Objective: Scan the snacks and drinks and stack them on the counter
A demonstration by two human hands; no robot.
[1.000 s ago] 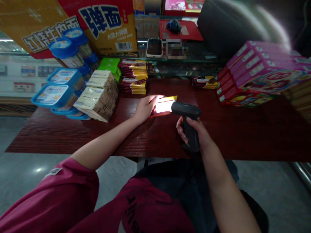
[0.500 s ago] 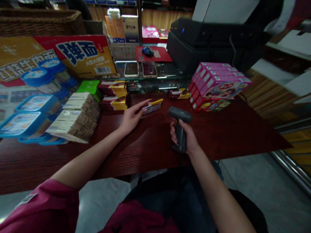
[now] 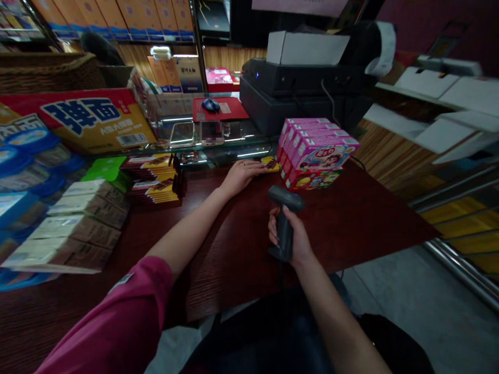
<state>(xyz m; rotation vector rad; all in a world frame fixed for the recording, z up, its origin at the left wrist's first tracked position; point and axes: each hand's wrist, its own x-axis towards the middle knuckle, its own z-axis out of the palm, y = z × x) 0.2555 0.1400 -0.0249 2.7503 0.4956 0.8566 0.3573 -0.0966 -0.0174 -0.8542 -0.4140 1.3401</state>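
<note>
Right grip (image 3: 299, 234) wraps the scanner (image 3: 285, 228); left grip (image 3: 239, 176) reaches the bars (image 3: 271, 164) left of the boxes (image 3: 314, 150), far on the surface (image 3: 237, 244), its hold unclear.

Around the middle of my view I count my two hands (image 3: 238, 178), one scanner (image 3: 286, 199) at four o'clock, three chocolate piles (image 3: 161, 191) (two at nine, one at two), two layers of boxes (image 3: 317, 150) at two, two phones (image 3: 182, 136) at ten, one mouse (image 3: 211, 105) at eleven.
</note>
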